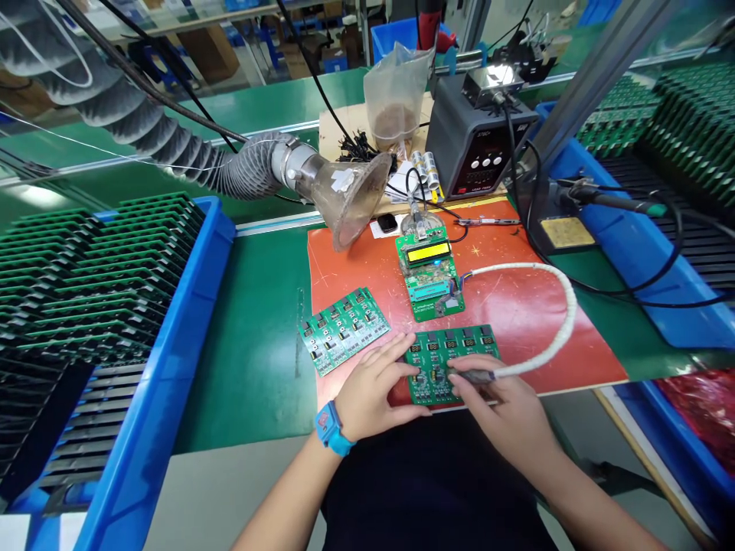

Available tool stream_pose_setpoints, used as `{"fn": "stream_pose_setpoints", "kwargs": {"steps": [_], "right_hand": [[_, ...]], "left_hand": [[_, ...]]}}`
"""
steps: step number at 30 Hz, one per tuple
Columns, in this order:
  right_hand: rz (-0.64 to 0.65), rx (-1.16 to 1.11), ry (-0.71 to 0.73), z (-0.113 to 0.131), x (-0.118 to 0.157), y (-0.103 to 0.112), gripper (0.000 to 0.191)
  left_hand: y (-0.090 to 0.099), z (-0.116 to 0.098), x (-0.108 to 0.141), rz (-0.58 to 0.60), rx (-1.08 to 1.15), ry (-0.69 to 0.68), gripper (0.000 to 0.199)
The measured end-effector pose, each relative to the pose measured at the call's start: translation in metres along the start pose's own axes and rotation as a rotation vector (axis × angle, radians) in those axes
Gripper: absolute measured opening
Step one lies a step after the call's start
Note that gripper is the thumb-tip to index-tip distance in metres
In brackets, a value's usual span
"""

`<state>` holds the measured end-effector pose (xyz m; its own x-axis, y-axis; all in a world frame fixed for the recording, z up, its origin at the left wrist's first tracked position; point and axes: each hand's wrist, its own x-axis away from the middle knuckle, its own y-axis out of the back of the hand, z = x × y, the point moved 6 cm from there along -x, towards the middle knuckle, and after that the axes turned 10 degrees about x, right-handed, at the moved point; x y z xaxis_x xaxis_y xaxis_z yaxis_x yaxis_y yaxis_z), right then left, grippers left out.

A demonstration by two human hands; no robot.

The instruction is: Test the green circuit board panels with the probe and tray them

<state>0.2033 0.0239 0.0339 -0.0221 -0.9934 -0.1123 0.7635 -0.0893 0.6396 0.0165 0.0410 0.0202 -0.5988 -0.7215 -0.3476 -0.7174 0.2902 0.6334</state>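
My right hand (508,413) pinches a dark probe (478,376) on the end of a white-sleeved cable (560,337). The probe's tip is over a green circuit board panel (451,344) with rows of small digit displays; contact is hidden by my fingers. My left hand (373,386) lies at the panel's left side, fingers stretched out onto its edge and thumb along its lower edge. Behind the panel is a programmer board (430,283) with a lit yellow screen, which the cable joins. To the left, a similar stack of panels (346,329) lies tilted on the red mat (517,245).
Blue bins of upright boards stand left (198,260) and right (625,275). A fume-extraction funnel (350,199) hangs over the mat's back left. Behind are a soldering station (476,138) and a plastic bag (396,92). A soldering iron (623,200) rests at right, its black cord looping nearby.
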Motion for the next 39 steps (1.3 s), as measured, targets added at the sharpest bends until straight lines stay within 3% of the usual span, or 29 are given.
{"fn": "stream_pose_setpoints", "kwargs": {"steps": [5,12,23,39], "right_hand": [[-0.033,0.028,0.060,0.012,-0.002,0.000,0.008],[-0.080,0.022,0.104,0.007,-0.002,-0.008,0.004],[-0.082,-0.033,0.105,-0.001,0.000,-0.018,0.007],[-0.033,-0.097,0.100,-0.004,-0.001,-0.018,0.011]], "left_hand": [[-0.002,0.001,0.001,0.007,-0.027,0.009,0.055],[-0.010,-0.004,-0.001,0.092,-0.181,0.000,0.069],[-0.009,0.000,0.001,-0.042,-0.381,-0.172,0.055],[-0.008,-0.003,0.002,-0.058,-0.357,-0.155,0.060]]}}
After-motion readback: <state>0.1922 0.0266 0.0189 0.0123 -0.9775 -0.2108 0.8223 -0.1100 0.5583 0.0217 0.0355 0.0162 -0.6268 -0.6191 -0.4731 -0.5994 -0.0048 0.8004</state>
